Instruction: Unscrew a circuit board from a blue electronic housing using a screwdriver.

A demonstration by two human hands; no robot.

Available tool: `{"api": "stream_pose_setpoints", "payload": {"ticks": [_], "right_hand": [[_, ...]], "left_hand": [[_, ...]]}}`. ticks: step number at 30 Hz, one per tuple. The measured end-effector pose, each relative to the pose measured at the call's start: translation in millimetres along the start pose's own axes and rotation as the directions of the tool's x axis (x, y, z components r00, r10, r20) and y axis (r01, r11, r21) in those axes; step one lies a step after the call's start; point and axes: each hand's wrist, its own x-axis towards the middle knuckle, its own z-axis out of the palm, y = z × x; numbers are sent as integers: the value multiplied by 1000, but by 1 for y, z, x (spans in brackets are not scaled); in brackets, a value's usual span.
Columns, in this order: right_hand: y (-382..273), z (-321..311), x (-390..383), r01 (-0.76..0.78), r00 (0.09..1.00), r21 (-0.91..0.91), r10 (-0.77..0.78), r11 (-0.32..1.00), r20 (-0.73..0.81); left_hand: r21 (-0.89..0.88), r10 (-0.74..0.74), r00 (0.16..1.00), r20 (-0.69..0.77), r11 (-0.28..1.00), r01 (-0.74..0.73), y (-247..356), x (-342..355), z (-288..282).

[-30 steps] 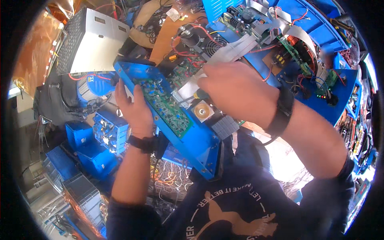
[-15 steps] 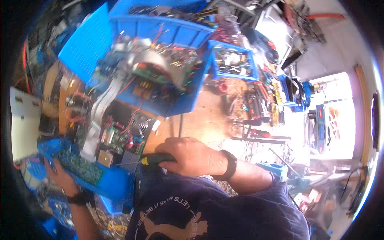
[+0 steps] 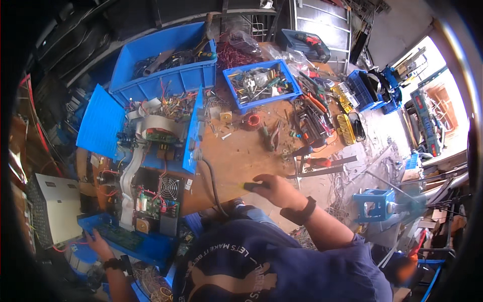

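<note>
At the lower left, my left hand (image 3: 99,247) grips the edge of a blue panel (image 3: 157,253), its fingers on the rim. A green circuit board (image 3: 116,234) lies on that panel. A grey ribbon cable (image 3: 130,175) runs from it up to an opened blue equipment case (image 3: 103,121). Inside the case are wires, boards and a fan (image 3: 169,187). Over the table's front edge, my right hand (image 3: 274,190) is closed round a screwdriver (image 3: 249,186) with a dark and yellow handle. Its shaft cannot be made out now.
Behind the case stands a large blue crate (image 3: 163,80) of cables. A shallow blue tray (image 3: 240,106) holds small parts. Pliers (image 3: 271,136), a red-wound coil (image 3: 253,121) and several hand tools lie on the wooden table (image 3: 226,161). A blue stool (image 3: 373,205) stands at the right.
My right hand has moved right with the screwdriver, away from the blue panel. My left hand stays at the panel's edge. The view has shifted, showing more of the table.
</note>
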Motion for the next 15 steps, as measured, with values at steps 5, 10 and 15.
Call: {"api": "stream_pose_setpoints", "payload": {"ticks": [5,10,15], "right_hand": [[109,22,52,-79,980,58,88,995,-180],[141,35,100,-11,924,-122,-37,992,-381],[139,32,123,-60,921,-234,-36,970,-387]], "left_hand": [[-109,-261,950,171,953,282,43,4,-30],[-153,-209,974,88,963,221,100,-63,-54],[124,-244,970,3,962,242,124,-121,-74]]}}
